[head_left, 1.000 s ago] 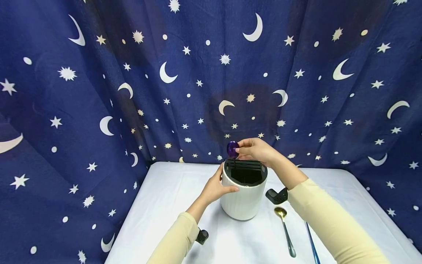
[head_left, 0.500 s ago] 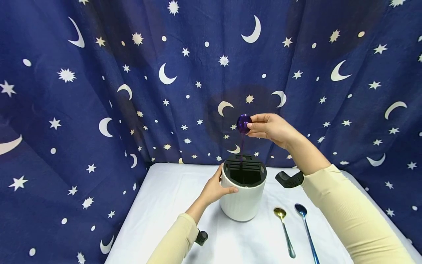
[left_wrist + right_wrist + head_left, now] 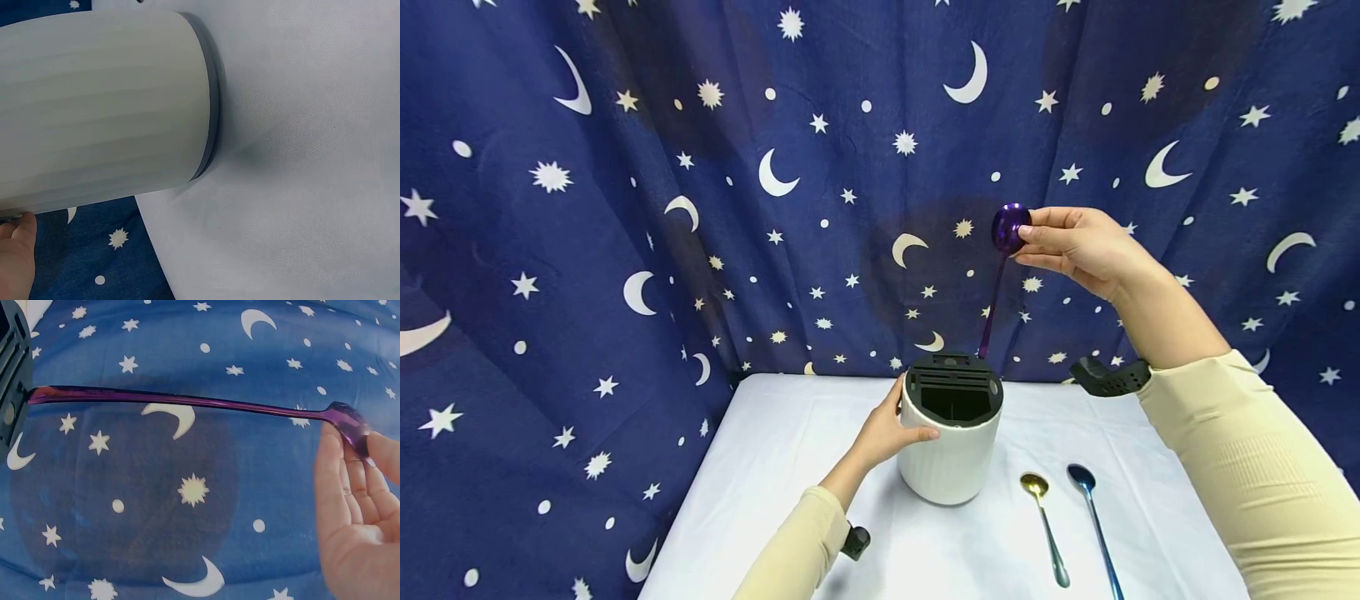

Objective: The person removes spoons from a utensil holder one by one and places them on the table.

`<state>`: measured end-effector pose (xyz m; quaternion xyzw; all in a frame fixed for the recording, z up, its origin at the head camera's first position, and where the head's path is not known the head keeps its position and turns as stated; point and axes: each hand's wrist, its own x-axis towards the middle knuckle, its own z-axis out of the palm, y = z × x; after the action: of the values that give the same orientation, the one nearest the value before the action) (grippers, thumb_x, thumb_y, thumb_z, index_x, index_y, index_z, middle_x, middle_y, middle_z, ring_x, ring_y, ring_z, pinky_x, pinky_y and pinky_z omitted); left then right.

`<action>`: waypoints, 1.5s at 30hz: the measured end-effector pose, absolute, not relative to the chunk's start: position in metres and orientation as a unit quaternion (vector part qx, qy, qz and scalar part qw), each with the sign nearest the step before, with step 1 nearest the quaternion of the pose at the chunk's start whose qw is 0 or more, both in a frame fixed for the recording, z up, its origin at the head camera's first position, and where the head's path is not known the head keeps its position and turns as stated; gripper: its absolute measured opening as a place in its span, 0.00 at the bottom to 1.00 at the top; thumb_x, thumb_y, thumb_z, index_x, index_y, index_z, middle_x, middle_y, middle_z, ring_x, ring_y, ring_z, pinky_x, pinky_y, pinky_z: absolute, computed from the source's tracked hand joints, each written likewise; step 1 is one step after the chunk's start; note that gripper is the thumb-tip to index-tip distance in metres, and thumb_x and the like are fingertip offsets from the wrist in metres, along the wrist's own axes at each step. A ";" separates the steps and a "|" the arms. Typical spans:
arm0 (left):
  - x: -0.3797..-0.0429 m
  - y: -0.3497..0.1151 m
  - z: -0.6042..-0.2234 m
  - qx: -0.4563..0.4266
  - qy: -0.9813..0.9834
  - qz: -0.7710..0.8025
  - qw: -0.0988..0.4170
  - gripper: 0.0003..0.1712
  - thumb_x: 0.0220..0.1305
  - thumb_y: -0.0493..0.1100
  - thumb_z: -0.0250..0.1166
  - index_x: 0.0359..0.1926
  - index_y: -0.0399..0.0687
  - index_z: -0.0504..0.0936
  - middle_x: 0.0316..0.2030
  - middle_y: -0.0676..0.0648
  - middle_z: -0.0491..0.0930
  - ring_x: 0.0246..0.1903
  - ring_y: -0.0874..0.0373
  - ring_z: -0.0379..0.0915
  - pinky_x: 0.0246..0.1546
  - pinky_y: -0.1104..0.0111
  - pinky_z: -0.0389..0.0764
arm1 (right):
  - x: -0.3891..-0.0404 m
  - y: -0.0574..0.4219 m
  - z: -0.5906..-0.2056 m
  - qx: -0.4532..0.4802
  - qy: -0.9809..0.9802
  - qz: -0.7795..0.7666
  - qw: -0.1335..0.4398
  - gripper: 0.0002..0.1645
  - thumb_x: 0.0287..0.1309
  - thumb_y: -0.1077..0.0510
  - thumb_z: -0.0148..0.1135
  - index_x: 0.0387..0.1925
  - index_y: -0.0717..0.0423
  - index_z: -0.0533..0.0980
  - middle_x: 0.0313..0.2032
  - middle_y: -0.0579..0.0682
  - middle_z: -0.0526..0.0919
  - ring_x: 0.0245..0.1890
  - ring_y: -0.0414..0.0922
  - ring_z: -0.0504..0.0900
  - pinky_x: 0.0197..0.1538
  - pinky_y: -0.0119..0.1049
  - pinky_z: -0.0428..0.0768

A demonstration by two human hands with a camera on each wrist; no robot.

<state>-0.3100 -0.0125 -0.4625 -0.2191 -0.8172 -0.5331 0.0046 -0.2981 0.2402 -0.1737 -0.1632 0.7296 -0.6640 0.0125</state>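
Note:
A long-handled purple spoon (image 3: pixel 1009 228) hangs bowl up from my right hand (image 3: pixel 1078 248), which pinches it by the bowl between thumb and fingers. Its thin handle points down, the tip close to the back rim of a white ribbed utensil holder (image 3: pixel 951 467). In the right wrist view the whole spoon (image 3: pixel 187 400) shows, with the right hand (image 3: pixel 359 500) at its bowl. The holder has a black slotted insert in its top. My left hand (image 3: pixel 883 429) grips the holder's left side near the rim, thumb on the front, fingers partly hidden behind.
Right of the holder, a gold-bowled spoon (image 3: pixel 1045 525) and a blue spoon (image 3: pixel 1096 525) lie on the white tablecloth (image 3: pixel 760 500). A dark blue curtain (image 3: pixel 820 250) with moons and stars hangs behind the table.
My right hand has lifted the purple spoon up and to the right, drawing its handle out of the holder. The left hand stays on the holder.

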 end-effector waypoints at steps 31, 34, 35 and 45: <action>-0.311 -0.012 -0.462 -0.212 -0.814 -0.540 -0.009 0.61 0.41 0.57 0.75 0.72 0.63 0.46 0.66 0.53 0.59 0.61 0.53 0.59 0.58 0.56 0.64 | -0.278 0.333 -0.210 -0.068 0.802 -0.594 0.008 0.05 0.63 0.56 0.56 0.38 0.48 0.76 0.34 0.43 0.83 0.35 0.39 0.82 0.41 0.30 0.79; -0.311 -0.012 -0.463 -0.210 -0.813 -0.543 -0.011 0.61 0.41 0.56 0.75 0.72 0.63 0.46 0.66 0.53 0.59 0.61 0.53 0.59 0.58 0.56 0.63 | -0.278 0.341 -0.220 -0.052 0.812 -0.581 0.010 0.05 0.63 0.54 0.55 0.39 0.47 0.74 0.33 0.41 0.82 0.34 0.38 0.82 0.40 0.29 0.79; -0.311 -0.012 -0.463 -0.210 -0.813 -0.543 -0.012 0.61 0.41 0.56 0.75 0.72 0.63 0.46 0.66 0.54 0.59 0.61 0.53 0.59 0.58 0.56 0.63 | -0.278 0.344 -0.223 -0.048 0.815 -0.578 0.012 0.05 0.63 0.53 0.55 0.39 0.47 0.74 0.33 0.40 0.82 0.35 0.38 0.82 0.40 0.29 0.79; -0.311 -0.013 -0.463 -0.209 -0.812 -0.545 -0.008 0.61 0.41 0.56 0.75 0.71 0.66 0.47 0.66 0.54 0.59 0.61 0.52 0.59 0.58 0.55 0.63 | -0.279 0.370 -0.260 -0.016 0.821 -0.569 0.043 0.22 0.65 0.53 0.53 0.51 0.63 0.63 0.33 0.38 0.81 0.34 0.36 0.81 0.40 0.29 0.79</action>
<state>-0.3109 -0.0126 -0.4627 -0.2087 -0.8123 -0.5445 -0.0085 -0.2790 0.3702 -0.2601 -0.0162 0.8212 -0.5689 0.0425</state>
